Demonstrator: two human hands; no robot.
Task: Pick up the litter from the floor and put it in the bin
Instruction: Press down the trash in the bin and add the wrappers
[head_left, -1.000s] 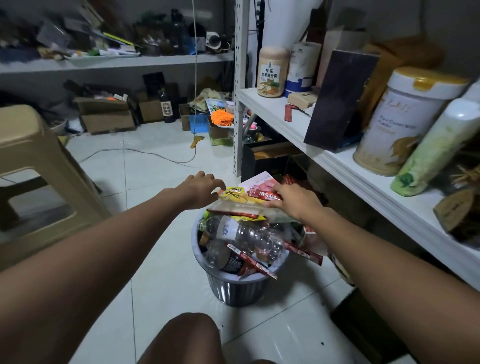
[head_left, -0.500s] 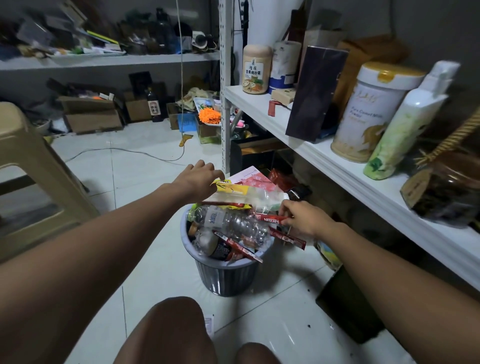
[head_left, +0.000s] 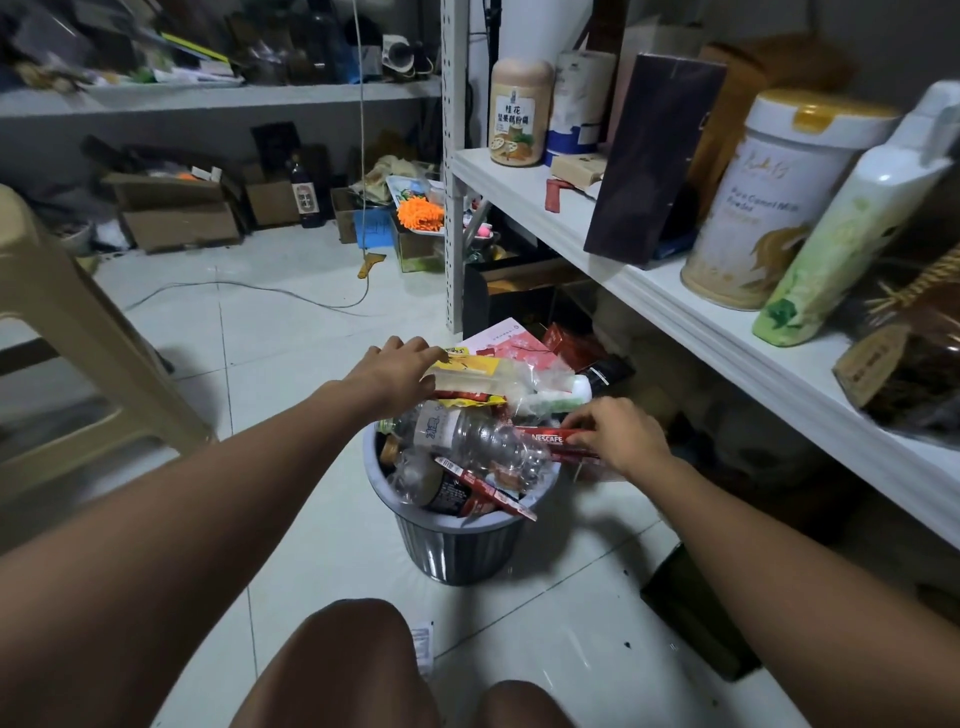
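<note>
Litter (head_left: 485, 491) piled above the rim of grey bin (head_left: 457, 551) on the tiled floor (head_left: 291, 364); beige stool (head_left: 62, 332) far left; left hand (head_left: 392, 374) grips a yellow packet (head_left: 470, 368) atop the pile, clear bottle (head_left: 467, 434) mid-bin, right hand (head_left: 621, 441) pinches red Nescafe sachet (head_left: 545, 439) at right rim; white shelf (head_left: 524, 192) right

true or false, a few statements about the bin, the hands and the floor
The grey ribbed plastic bin is heaped with litter above its rim. True.
The right hand is empty. False: it pinches the red Nescafe sachet.
The left hand holds the yellow and clear plastic packet atop the heap. True.
The beige plastic stool stands right of the bin. False: it stands left.
A small white wrapper lies on the floor tiles. True.
</note>
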